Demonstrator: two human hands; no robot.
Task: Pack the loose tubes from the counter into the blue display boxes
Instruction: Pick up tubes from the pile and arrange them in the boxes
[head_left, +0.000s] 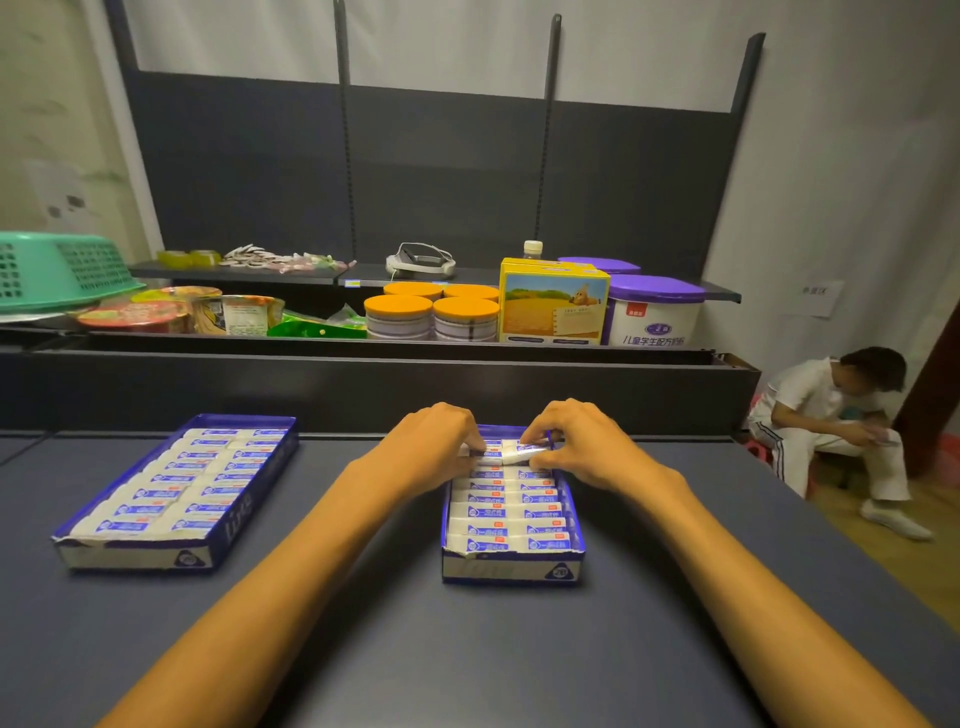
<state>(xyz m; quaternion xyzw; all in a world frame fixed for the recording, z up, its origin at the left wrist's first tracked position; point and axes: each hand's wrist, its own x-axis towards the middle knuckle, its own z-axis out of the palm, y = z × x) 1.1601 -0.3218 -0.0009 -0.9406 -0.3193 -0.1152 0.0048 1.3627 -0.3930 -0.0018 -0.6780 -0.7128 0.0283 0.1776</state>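
Two blue display boxes stand on the dark counter. The left box (249, 514) is filled with two columns of white-and-blue tubes. The right box (511, 569) in front of me also holds rows of tubes (506, 512). Both hands work at its far end. My right hand (576, 441) pinches a white tube (522, 455) lying slightly tilted over the top rows. My left hand (441, 441) has its fingertips curled down on a tube in the left column at the same end. My hands hide the far rows.
The dark counter (363, 623) spreads all round the boxes. Behind it runs a dark shelf unit with orange-lidded tins (431, 314), a yellow carton (553, 301), a purple-lidded tub (654, 312) and a green basket (57, 270). A person sits at the right (836, 415).
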